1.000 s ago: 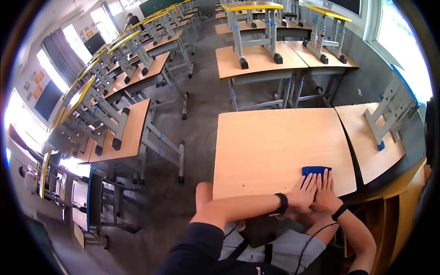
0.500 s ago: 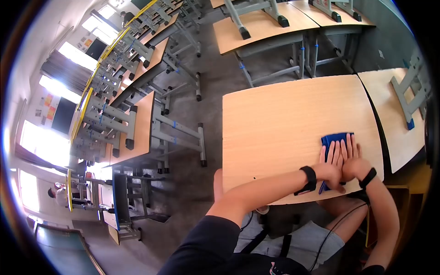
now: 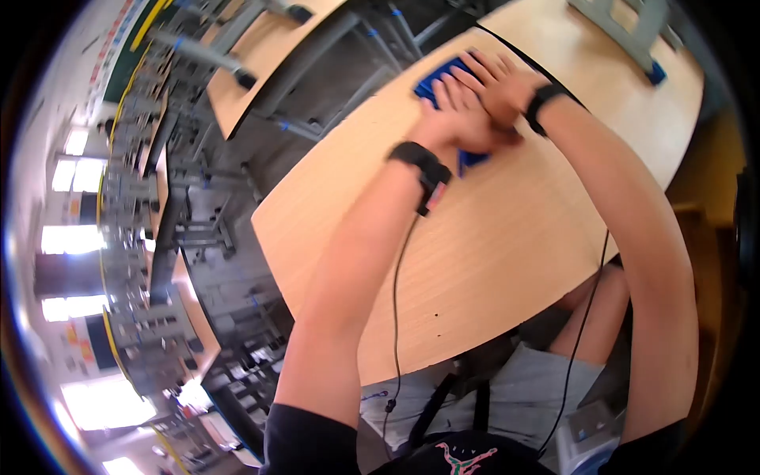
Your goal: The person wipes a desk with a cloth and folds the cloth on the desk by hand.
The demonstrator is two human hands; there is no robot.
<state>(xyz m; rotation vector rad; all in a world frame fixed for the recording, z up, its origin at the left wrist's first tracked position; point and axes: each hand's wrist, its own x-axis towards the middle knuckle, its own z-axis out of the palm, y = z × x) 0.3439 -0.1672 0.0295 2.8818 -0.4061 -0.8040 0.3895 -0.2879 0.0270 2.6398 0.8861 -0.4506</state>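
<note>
A folded blue cloth (image 3: 431, 82) lies on the wooden desk (image 3: 396, 269), close to its far edge. My left hand (image 3: 461, 119) presses flat on the cloth with its fingers stretched forward. Beside it, slightly overlapping, my right hand (image 3: 503, 83) rests on the cloth too, its fingers spread. Most of the cloth is hidden under both palms; a blue corner shows below the left wrist. Neither hand wraps around anything. Each wrist wears a black band, and a thin cable hangs from the left one.
A second desk adjoins on the right, with the grey legs of upturned furniture (image 3: 625, 39) on it. Another desk (image 3: 269, 59) stands beyond the far edge. Rows of desks with upturned furniture run along the left, near bright windows.
Both hands have slid the blue cloth away from the desk's near edge to its far edge, with the arms stretched out. The head view has turned and come closer.
</note>
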